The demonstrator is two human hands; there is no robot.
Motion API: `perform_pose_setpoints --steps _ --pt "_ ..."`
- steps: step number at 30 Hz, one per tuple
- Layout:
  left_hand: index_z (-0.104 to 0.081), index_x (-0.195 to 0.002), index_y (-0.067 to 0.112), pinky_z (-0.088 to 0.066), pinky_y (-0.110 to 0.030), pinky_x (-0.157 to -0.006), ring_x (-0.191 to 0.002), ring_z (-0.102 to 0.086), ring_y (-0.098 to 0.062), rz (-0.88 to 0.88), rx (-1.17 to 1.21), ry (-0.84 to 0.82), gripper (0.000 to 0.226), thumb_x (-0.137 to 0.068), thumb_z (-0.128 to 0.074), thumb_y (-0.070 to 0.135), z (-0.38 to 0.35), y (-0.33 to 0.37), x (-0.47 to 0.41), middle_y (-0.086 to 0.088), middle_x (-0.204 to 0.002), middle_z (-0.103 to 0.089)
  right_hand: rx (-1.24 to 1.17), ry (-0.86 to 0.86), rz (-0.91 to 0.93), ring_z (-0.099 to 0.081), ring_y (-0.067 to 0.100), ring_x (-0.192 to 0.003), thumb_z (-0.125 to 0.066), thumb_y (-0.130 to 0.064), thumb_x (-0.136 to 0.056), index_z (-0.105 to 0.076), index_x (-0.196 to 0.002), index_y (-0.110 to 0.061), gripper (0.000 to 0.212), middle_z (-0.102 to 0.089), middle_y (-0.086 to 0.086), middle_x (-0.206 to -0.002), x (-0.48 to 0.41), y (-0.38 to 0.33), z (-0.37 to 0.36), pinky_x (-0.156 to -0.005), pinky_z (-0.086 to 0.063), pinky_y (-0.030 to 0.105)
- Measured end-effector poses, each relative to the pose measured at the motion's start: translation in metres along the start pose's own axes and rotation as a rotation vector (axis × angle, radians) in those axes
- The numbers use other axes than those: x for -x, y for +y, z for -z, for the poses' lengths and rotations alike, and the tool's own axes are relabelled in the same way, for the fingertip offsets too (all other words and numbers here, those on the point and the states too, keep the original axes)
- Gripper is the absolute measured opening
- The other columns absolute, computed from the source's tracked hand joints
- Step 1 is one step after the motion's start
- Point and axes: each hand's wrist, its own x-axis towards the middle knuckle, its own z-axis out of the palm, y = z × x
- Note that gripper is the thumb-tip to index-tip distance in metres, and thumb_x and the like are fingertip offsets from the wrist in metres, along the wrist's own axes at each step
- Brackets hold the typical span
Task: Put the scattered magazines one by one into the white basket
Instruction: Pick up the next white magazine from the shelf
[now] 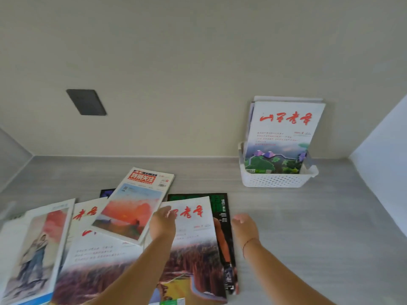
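Several scattered magazines (105, 238) lie overlapped at left on the grey table (308, 227). Left hand (162, 223) hovers over the white-covered magazine (193, 245), fingers loosely spread, holding nothing. Right hand (244, 227) is just beside its right edge, likewise open and empty. Recommended: lift that single top copy by both edges, leaving the dark magazine (222, 208) beneath. White basket (275, 178), far right, already holds upright copies.
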Motion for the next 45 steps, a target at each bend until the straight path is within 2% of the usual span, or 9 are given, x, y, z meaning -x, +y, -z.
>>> perform_pose_setpoints --steps 5,10,14,18,24,28,32,38,45 --pt "-0.055 -0.130 0.009 -0.052 -0.045 -0.093 -0.110 -0.059 -0.035 0.053 -0.102 -0.001 0.041 -0.090 -0.051 0.007 0.034 -0.049 0.005 -0.015 -0.136 -0.054 0.076 0.021 -0.049 -0.034 0.012 -0.050 -0.042 -0.007 -0.089 -0.039 -0.057 -0.015 0.033 -0.038 -0.003 -0.055 0.029 0.004 -0.049 -0.044 -0.021 0.021" --pt "-0.050 -0.133 0.011 -0.049 -0.050 -0.094 -0.115 -0.050 -0.035 0.132 -0.107 0.010 0.045 -0.088 -0.050 0.007 0.041 -0.068 0.023 -0.016 -0.133 -0.048 0.130 0.024 -0.095 -0.052 0.021 -0.074 -0.044 -0.006 -0.087 -0.059 -0.085 -0.008 0.015 -0.067 0.012 -0.102 0.045 -0.001 -0.070 -0.045 -0.031 0.019" --pt "-0.042 -0.135 0.012 -0.040 -0.051 -0.100 -0.122 -0.039 -0.037 0.265 -0.088 0.005 0.047 -0.089 -0.049 0.009 0.046 -0.068 0.030 -0.018 -0.135 -0.041 0.121 -0.038 -0.148 -0.055 0.017 -0.069 -0.044 -0.009 -0.090 -0.064 -0.100 -0.008 0.023 -0.068 0.007 -0.101 0.047 -0.002 -0.070 -0.052 -0.037 0.021" --pt "-0.043 -0.134 0.004 -0.047 -0.048 -0.092 -0.109 -0.051 -0.041 0.306 -0.020 0.003 0.044 -0.089 -0.046 0.004 0.054 -0.069 0.022 -0.023 -0.131 -0.042 0.002 -0.053 -0.145 -0.050 0.012 -0.054 -0.045 -0.009 -0.091 -0.055 -0.102 -0.036 0.031 -0.069 0.001 -0.092 0.050 0.000 -0.074 -0.044 -0.040 0.019" --pt "-0.060 -0.100 -0.005 -0.043 -0.026 -0.042 -0.061 -0.055 -0.022 0.309 0.035 -0.057 0.018 -0.087 -0.048 -0.001 0.059 -0.073 0.018 -0.026 -0.107 -0.064 0.125 0.084 -0.167 -0.063 0.024 -0.075 -0.059 -0.022 -0.087 -0.063 -0.108 -0.011 0.024 -0.065 0.013 -0.105 0.050 0.006 -0.079 -0.063 -0.054 0.030" --pt "-0.064 -0.111 -0.004 -0.052 -0.035 -0.075 -0.087 -0.062 -0.030 0.301 -0.016 -0.192 0.028 -0.090 -0.050 0.009 0.048 -0.070 0.015 -0.021 -0.106 -0.067 0.225 0.189 -0.196 -0.058 0.032 -0.095 -0.060 -0.026 -0.083 -0.064 -0.099 -0.014 0.020 -0.054 0.011 -0.113 0.048 0.012 -0.064 -0.081 -0.052 0.039" --pt "-0.060 -0.095 0.006 -0.041 -0.024 -0.047 -0.054 -0.043 -0.012 0.366 -0.017 -0.258 0.011 -0.089 -0.055 0.013 0.031 -0.063 0.019 -0.002 -0.065 -0.048 0.210 0.218 -0.181 -0.054 0.032 -0.090 -0.060 -0.022 -0.084 -0.061 -0.092 -0.011 0.014 -0.049 0.012 -0.113 0.043 0.022 -0.049 -0.074 -0.047 0.036" --pt "-0.042 -0.130 0.000 -0.049 -0.041 -0.097 -0.115 -0.055 -0.033 0.470 0.080 -0.260 0.055 -0.081 -0.063 0.013 0.004 -0.047 0.023 -0.023 -0.137 -0.046 -0.133 0.160 -0.167 -0.054 0.019 -0.062 -0.064 -0.007 -0.083 -0.059 -0.087 -0.006 0.007 -0.066 0.012 -0.081 0.037 0.035 -0.032 -0.059 -0.043 0.028" --pt "-0.042 -0.130 0.004 -0.034 -0.038 -0.106 -0.126 -0.035 -0.031 0.423 -0.288 -0.239 0.046 -0.087 -0.050 0.017 -0.006 -0.038 0.022 -0.018 -0.140 -0.032 0.120 0.061 -0.150 -0.051 0.018 -0.060 -0.049 -0.003 -0.087 -0.064 -0.100 -0.006 0.020 -0.068 0.011 -0.089 0.028 0.039 -0.011 -0.049 -0.038 0.023"
